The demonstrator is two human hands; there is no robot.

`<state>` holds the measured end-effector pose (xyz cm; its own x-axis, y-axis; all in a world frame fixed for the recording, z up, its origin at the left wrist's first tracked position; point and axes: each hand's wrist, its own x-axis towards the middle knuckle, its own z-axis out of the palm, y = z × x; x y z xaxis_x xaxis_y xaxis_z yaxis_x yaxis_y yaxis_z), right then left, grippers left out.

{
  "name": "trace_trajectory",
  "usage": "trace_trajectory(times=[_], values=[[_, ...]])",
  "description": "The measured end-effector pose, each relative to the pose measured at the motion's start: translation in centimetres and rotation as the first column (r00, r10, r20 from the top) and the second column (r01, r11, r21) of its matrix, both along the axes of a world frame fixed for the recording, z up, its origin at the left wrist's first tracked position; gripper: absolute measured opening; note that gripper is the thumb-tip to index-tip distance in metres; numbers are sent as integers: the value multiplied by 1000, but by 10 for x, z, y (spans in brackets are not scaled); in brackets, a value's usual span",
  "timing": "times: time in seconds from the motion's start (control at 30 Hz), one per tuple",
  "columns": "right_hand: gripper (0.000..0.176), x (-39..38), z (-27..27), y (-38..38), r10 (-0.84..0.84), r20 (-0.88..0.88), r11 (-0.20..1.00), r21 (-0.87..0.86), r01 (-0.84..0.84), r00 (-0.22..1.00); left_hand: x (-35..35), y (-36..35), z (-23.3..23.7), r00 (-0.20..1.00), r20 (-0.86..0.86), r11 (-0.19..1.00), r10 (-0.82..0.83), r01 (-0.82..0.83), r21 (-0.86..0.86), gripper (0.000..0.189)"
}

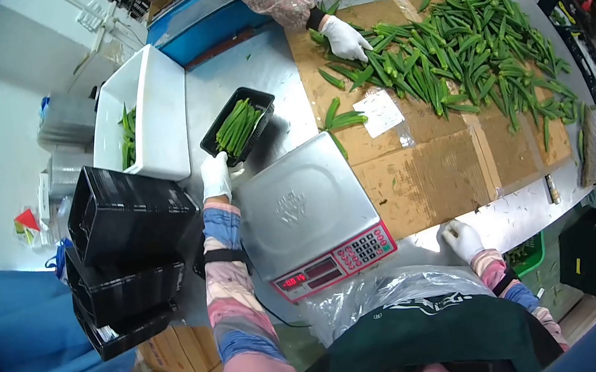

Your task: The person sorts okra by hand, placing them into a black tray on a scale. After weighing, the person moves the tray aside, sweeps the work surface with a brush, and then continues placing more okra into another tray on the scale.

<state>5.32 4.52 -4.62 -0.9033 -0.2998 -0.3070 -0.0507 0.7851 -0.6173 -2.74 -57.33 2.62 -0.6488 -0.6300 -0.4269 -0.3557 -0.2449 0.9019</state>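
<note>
A metal table (275,56) bears cardboard (424,184), trays and scales (301,201).

Packing room — scale (297,202), okra heap (480,49), stacked trays (132,220)

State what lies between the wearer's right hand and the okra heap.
The head view shows bare cardboard and a thin strip of metal table between the right hand and the okra heap.

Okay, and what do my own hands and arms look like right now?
Your left hand and right hand each wear a white glove. Both arms have patterned sleeves in pink and muted blue, with a black band around each forearm.
</note>
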Motion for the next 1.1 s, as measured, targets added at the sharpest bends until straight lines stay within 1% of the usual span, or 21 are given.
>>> trace_trajectory(times=[0.07,0.1,0.13,0.2,0.27,0.3,0.33,0.4,0.47,0.53,0.6,0.63,0.67,0.7,0.8,0.83,0.93,0.97,1.07,1.1], values=[[19,0,-3,1,3,-40,1000,4,-3,999,-10,-25,-27,997,-47,991,67,-60,122,28],[19,-1,-8,1,4,-82,1000,-7,-5,997,-6,-34,-36,997,-64,993,33,-25,118,29],[20,0,-11,1,-39,-22,999,-13,39,999,4,-28,-26,997,-71,999,-5,8,53,29],[22,-1,-24,-3,-29,-45,999,-31,27,999,20,-34,-15,994,-109,999,-4,8,40,42],[22,2,-21,2,-102,-19,993,52,102,995,49,6,34,990,-121,975,73,-96,-202,57],[23,1,-21,3,-95,-20,994,59,96,995,69,7,41,989,-143,960,26,-65,-274,64],[24,-1,-18,1,-85,-18,994,67,86,996,90,13,47,989,-141,925,48,-97,-367,51],[26,-4,-14,0,-70,-18,994,87,71,997,144,8,34,981,-195,871,14,-108,-480,39],[29,-6,-21,1,-51,-32,989,140,55,998,187,38,49,977,-124,818,176,-215,-534,31],[30,-7,-28,3,-39,-52,984,174,48,998,237,53,36,983,81,733,164,-67,-676,27],[31,-8,-24,0,-40,-37,981,190,46,999,278,66,9,984,178,627,15,130,-768,24],[31,-9,-21,-1,-36,-36,979,197,42,999,288,75,10,936,351,525,11,293,-799,24],[31,-9,-18,-2,-32,-34,978,206,38,999,297,84,11,859,511,416,30,454,-788,25],[32,-10,-15,-4,-19,-40,973,229,27,999,305,84,-8,926,374,312,49,342,-886,23],[31,-10,-14,-3,-40,-35,985,168,45,999,309,76,-25,932,349,470,98,266,-842,21],[31,-10,-12,-3,-37,-32,987,157,41,999,310,69,-32,950,299,506,85,217,-835,17],[29,-7,-7,-4,-61,-18,991,118,63,998,313,51,-39,984,167,742,56,71,-667,17],[27,-5,-6,-4,-76,-20,989,127,78,997,313,47,-40,988,131,832,83,4,-555,16],[25,-2,-8,-2,-104,-4,993,56,104,995,323,34,-44,970,170,857,175,-66,-511,16],[26,-1,-10,-1,-109,-21,993,39,110,994,325,30,-55,975,101,736,197,-79,-672,15]])
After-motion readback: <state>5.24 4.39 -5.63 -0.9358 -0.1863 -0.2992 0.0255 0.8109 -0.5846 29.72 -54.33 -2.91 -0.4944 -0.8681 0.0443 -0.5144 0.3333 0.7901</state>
